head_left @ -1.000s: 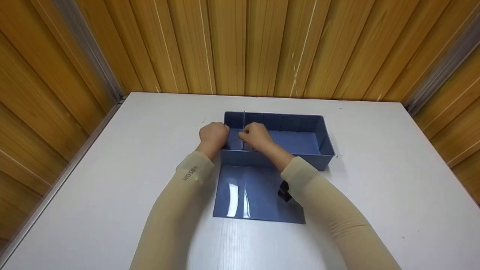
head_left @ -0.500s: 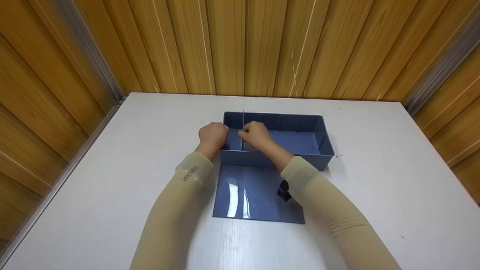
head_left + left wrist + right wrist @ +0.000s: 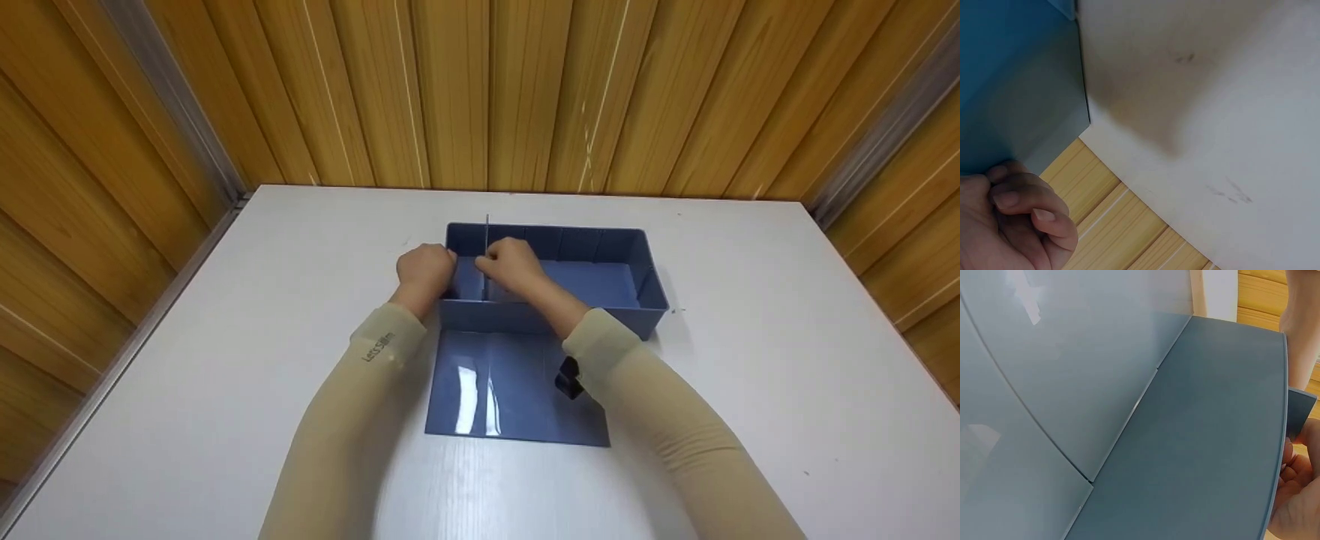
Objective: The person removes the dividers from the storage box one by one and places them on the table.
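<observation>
A long blue plastic box [image 3: 487, 316] with an open top stands on the white table. My left hand [image 3: 426, 268] grips its left end wall; in the left wrist view that hand [image 3: 1027, 219] has its fingers curled at the rim. Inside the box, toward its left end, a thin divider [image 3: 487, 229] stands upright, its top edge above the back rim. My right hand [image 3: 513, 264] pinches the divider between thumb and fingers. A corner of the divider [image 3: 1300, 408] shows past the box wall in the right wrist view, by the right hand [image 3: 1297, 489].
A flat, glossy blue panel [image 3: 517, 382] lies on the table [image 3: 187, 360] right in front of the box. Wood-patterned walls [image 3: 450, 97] enclose the back and sides. A small black object [image 3: 568, 379] sits at the right sleeve's cuff.
My right hand has risen slightly, and the divider's top edge stands a little higher above the back rim. The left hand, box and panel stay in place.
</observation>
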### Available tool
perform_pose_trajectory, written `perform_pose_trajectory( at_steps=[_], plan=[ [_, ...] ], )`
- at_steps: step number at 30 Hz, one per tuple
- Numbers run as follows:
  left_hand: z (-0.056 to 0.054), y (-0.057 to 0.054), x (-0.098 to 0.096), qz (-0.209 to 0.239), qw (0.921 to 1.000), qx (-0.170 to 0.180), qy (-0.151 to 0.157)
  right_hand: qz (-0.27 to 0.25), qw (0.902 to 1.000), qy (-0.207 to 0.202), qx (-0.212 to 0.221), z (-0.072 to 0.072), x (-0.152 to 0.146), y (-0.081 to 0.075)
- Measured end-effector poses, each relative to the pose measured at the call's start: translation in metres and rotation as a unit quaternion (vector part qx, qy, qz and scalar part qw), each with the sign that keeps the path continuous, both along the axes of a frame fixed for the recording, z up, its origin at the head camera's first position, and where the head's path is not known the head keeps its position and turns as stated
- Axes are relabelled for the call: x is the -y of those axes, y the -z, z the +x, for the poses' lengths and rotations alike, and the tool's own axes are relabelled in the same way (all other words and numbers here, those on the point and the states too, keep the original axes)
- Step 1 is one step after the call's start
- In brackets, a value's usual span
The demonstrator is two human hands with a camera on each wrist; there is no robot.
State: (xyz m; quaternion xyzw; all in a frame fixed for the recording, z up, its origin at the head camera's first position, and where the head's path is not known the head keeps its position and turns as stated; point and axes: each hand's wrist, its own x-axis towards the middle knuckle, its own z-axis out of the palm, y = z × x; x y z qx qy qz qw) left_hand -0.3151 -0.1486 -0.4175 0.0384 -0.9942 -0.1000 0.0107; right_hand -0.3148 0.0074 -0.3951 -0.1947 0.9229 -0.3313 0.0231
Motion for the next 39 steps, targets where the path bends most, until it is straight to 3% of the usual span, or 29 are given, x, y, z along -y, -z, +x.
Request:
perform_pose_trajectory(
  at_steps=[7,15,26,39],
  plan=[
    [0.000,-0.001,0.001,-0.031,0.9993,0.018,0.015,0.000,1.0000,-0.002,0.004,0.001,0.000,-0.004],
    [0.000,-0.002,0.002,0.000,0.9999,0.011,-0.006,-0.003,1.0000,0.003,-0.005,0.000,0.001,-0.009],
    [-0.001,-0.001,0.002,0.011,0.9998,0.012,-0.012,-0.004,1.0000,0.008,-0.002,0.000,0.000,-0.012],
    [-0.002,0.000,-0.002,-0.024,0.9995,0.019,0.007,-0.012,0.9998,0.018,0.005,0.000,-0.003,-0.016]
  ],
)
